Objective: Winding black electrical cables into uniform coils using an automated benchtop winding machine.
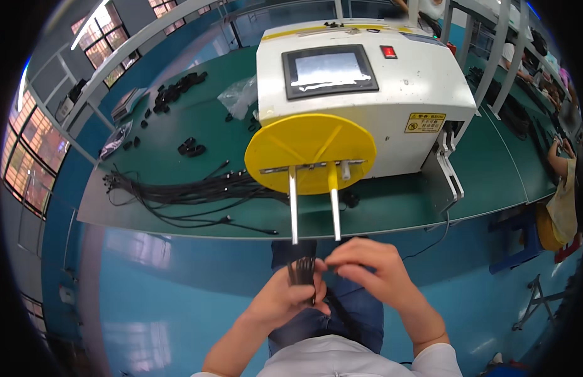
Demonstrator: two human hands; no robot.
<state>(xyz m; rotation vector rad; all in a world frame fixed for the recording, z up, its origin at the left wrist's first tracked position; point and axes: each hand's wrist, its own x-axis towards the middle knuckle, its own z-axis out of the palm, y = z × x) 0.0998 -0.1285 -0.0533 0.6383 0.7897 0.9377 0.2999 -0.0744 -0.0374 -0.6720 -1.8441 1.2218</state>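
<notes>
A coiled bundle of black cable (302,271) is gripped in my left hand (277,298), with its loops standing up above the thumb. Just right of it, my right hand (374,265) is closed in a pinch close to the fingers of my left hand. Something small and dark sits at its fingertips, too small to make out. Both hands are in front of the table edge, below the two metal rods (294,207) that jut from the yellow disc (310,141) of a white winding machine (392,88).
Loose black cables (178,191) lie on the green table (492,176) left of the disc. Behind them are small black coils (192,147), more black pieces (178,90) and a clear plastic bag (238,97). A blue stool (517,235) and another person (563,188) are at the right.
</notes>
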